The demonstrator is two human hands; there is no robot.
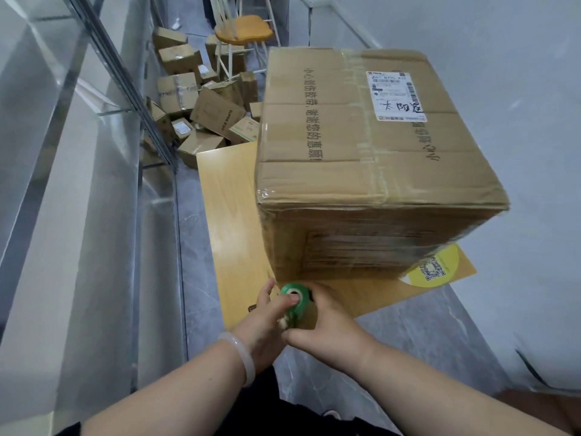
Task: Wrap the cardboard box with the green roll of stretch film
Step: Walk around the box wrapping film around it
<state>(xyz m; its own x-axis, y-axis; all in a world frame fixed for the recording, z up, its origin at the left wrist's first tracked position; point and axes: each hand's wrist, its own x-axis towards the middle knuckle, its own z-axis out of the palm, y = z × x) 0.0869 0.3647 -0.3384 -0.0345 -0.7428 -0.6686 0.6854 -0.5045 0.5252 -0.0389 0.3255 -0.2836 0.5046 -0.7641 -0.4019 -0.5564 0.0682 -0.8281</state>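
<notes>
Green roll [294, 297]: head view; it stands upright, core hole up, just in front of the near-left bottom corner of the cardboard box [361, 146].
Cardboard box: it sits on the wooden surface [232, 215]. I see glossy film [361, 247] banding its near face, while its top looks bare.
Left hand [264, 322]: on the roll's left, in front of the box; thumb pressed over the roll's top rim, fingers curled round its side.
Right hand [327, 322]: on the roll's right, in front of the box; fingers curled round the roll, thumb low at its base.
Step, as I judge it: passing the roll round the box's near-left corner for another band.
Doing it well: I would hold the roll upright and close to the box wall, pull the film taut before turning the corner, and overlap the bands climbing toward the top.
Risk: slack film may bunch at that corner, or the pull may slide the box.
Beyond the box: small cartons [201, 105] lie on the floor.
</notes>
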